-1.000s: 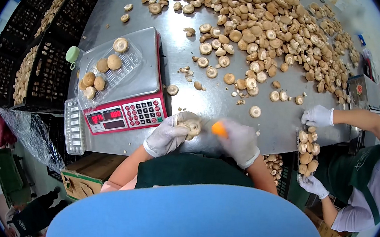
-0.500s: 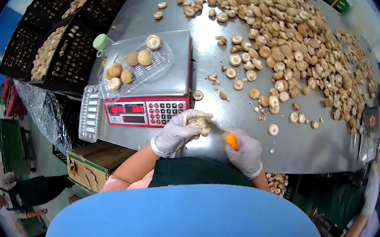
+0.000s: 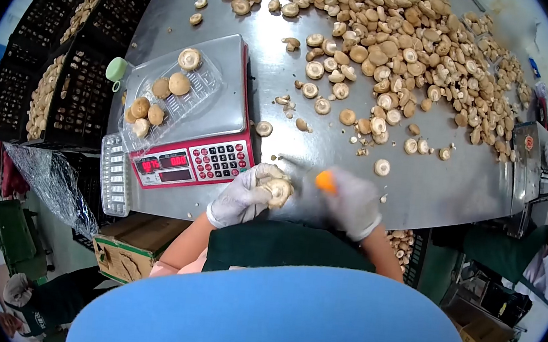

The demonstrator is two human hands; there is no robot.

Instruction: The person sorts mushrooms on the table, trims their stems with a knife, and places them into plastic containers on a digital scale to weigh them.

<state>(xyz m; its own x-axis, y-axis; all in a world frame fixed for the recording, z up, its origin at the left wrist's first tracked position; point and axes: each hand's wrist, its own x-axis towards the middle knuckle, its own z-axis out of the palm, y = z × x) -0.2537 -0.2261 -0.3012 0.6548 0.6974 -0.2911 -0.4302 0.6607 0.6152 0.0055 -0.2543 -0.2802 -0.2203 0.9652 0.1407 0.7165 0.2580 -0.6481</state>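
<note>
My left hand (image 3: 242, 196), in a pale glove, holds a mushroom (image 3: 278, 191) over the front edge of the metal table (image 3: 432, 194). To its right, my right hand (image 3: 352, 204), also gloved and blurred by motion, grips a knife by its orange handle (image 3: 327, 181); the blade is smeared and points toward the mushroom. Behind my left hand is a red scale (image 3: 188, 162) with a clear plastic tray (image 3: 191, 99) on its plate, bearing several mushrooms (image 3: 179, 83). A single mushroom (image 3: 264, 128) lies beside the scale.
A large heap of mushrooms (image 3: 394, 43) covers the back of the table. Black crates (image 3: 80, 94) of mushrooms stand at left, a cardboard box (image 3: 124, 259) below. A co-worker (image 3: 546, 253) is at the right beside a metal device (image 3: 528, 157); another person (image 3: 40, 300) is lower left.
The camera view has shifted and turned. The mushroom in my left hand is tilted differently, and the knife has moved away from it. The co-worker's hands have left the filled tray seen earlier.
</note>
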